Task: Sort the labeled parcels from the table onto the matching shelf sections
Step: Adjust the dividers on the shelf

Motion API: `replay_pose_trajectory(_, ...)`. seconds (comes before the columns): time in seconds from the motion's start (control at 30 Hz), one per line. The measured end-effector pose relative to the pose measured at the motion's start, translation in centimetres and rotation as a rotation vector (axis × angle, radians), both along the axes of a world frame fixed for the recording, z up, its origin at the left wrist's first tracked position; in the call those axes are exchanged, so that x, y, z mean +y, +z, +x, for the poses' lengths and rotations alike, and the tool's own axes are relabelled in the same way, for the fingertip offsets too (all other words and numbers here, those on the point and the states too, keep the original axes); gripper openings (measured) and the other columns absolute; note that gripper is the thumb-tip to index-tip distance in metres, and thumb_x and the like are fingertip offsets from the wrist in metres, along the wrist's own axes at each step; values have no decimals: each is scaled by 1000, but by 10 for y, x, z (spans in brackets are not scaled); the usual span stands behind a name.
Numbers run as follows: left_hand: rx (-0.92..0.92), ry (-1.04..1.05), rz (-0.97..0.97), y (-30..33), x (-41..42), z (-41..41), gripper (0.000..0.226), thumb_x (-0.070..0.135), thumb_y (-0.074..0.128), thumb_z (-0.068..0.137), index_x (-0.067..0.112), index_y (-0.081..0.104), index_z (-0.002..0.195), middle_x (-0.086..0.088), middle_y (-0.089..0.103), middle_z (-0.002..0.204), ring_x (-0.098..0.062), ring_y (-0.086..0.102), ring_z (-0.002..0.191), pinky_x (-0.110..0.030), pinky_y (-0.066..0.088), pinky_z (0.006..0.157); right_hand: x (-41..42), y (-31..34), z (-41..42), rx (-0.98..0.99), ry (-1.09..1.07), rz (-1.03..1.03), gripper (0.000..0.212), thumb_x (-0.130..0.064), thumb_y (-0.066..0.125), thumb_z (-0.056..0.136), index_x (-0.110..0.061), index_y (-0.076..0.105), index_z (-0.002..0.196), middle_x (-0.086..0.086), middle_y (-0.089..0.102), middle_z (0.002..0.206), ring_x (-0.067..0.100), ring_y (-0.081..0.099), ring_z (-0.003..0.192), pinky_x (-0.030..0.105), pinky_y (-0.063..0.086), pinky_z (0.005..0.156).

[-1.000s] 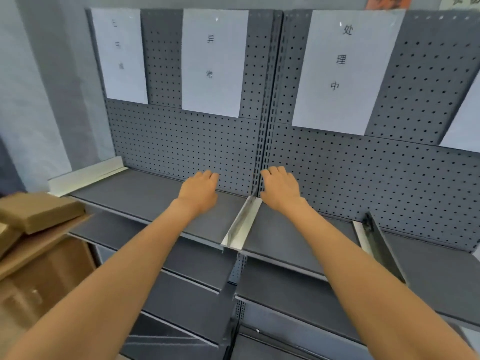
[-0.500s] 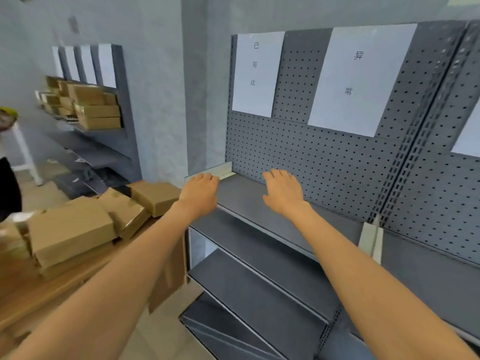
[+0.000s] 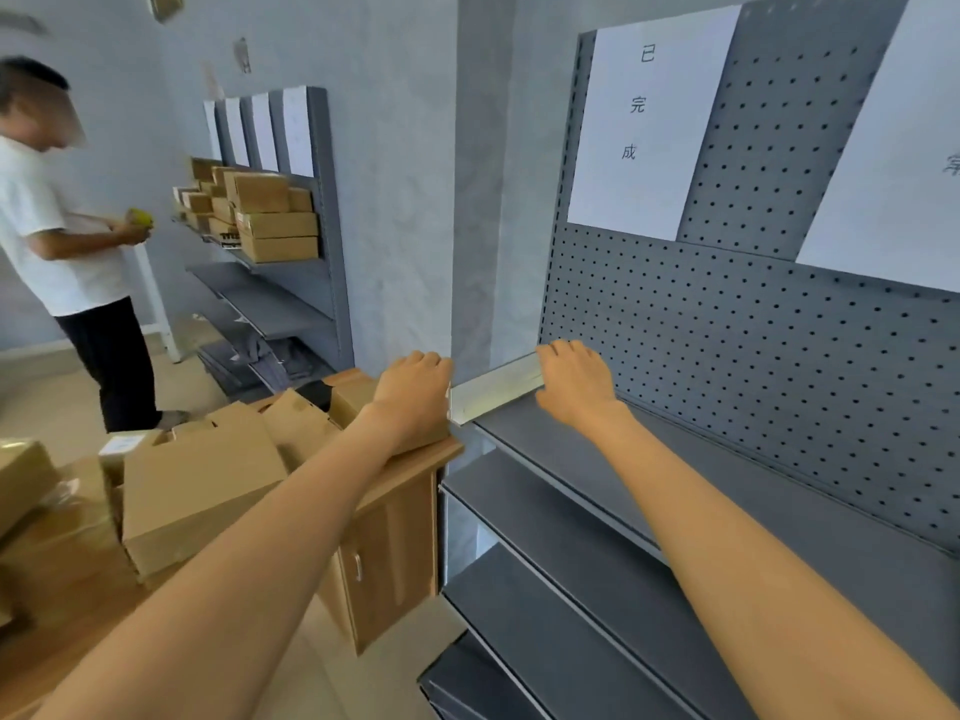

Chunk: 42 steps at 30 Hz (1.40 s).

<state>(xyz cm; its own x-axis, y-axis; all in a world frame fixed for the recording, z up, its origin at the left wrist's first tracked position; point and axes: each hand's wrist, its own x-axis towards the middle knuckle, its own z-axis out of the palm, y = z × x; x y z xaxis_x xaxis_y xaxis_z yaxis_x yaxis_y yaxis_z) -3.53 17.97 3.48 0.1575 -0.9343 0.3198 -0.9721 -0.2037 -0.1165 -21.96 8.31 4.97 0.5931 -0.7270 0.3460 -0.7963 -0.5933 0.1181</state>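
the parcels [image 3: 202,485] are lying on the counter [image 3: 415,459] down-left of the empty, loosely curled left hand [image 3: 413,394], nearer it than the likewise empty right hand [image 3: 574,381].

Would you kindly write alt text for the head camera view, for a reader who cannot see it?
Two bare arms reach forward, neither holding anything: the left hand over cardboard parcels piled on a wooden table, the right hand at the end of a bare grey shelf under a paper sign. Another person stands by a farther, parcel-stacked shelf.

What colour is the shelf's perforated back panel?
Dark grey, dotted with rows of small holes: back panel, seen in the head view.
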Motion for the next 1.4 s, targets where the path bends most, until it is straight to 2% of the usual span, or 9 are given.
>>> replay_pose_trajectory(0.2,-32,-29,8,9,-75,37,38,15,47,93,9,47,130,-10,53,130,-28,49,119,-34,41,93,-70,3,40,5,-9,-7,34,-9,54,88,-8,50,122,11,53,124,28,47,114,33,39,94)
replay_pose_trajectory(0.4,-39,-87,17,0,-130,68,36,15,46,94,9,47,129,-10,54,129,-28,49,117,-33,40,92,-109,-3,69,12,-32,25,38,-11,52,90,-6,48,128,12,51,129,29,46,117,35,39,96)
replay_pose_trajectory(0.7,34,-270,50,-17,-214,107,38,15,48,93,8,48,130,-10,55,130,-32,50,119,-39,43,95,-148,-20,103,-42,-253,124,41,-11,48,92,-5,45,132,12,50,131,30,44,121,34,38,94)
replay_pose_trajectory(0.87,61,-418,83,-34,-245,136,36,16,48,95,9,47,130,-10,52,132,-30,47,123,-38,41,97,-152,-36,140,-257,-471,342,46,-30,50,97,-6,42,136,13,47,136,32,41,126,40,44,88)
replay_pose_trajectory(1.03,80,-566,144,-54,-263,159,38,18,48,95,8,46,132,-10,51,133,-28,44,124,-36,40,98,-150,-58,176,-475,-741,483,66,-48,53,94,-3,38,139,16,50,135,35,47,125,41,47,90)
replay_pose_trajectory(1.13,89,-631,162,-62,-267,165,41,19,48,96,8,44,135,-10,50,135,-28,43,126,-36,39,98,-141,-66,190,-517,-862,527,67,-50,54,93,-2,38,137,16,50,135,35,49,123,41,47,89)
replay_pose_trajectory(1.23,93,-665,168,-66,-272,167,41,20,48,96,9,44,135,-9,51,134,-28,43,126,-35,40,96,-136,-70,199,-553,-946,561,62,-48,56,93,-2,43,132,13,54,130,32,55,116,37,47,80)
replay_pose_trajectory(1.33,106,-701,184,-70,-275,164,40,19,49,95,8,45,133,-10,52,133,-28,45,124,-35,39,97,-134,-74,203,-572,-973,602,42,-46,57,93,-7,54,106,11,62,113,27,60,94,32,47,69)
replay_pose_trajectory(1.4,111,-720,189,-73,-276,162,40,18,49,95,8,46,133,-10,51,135,-28,45,124,-34,39,96,-131,-75,208,-578,-991,623,37,-43,56,93,-8,58,102,10,63,108,27,63,93,31,48,68)
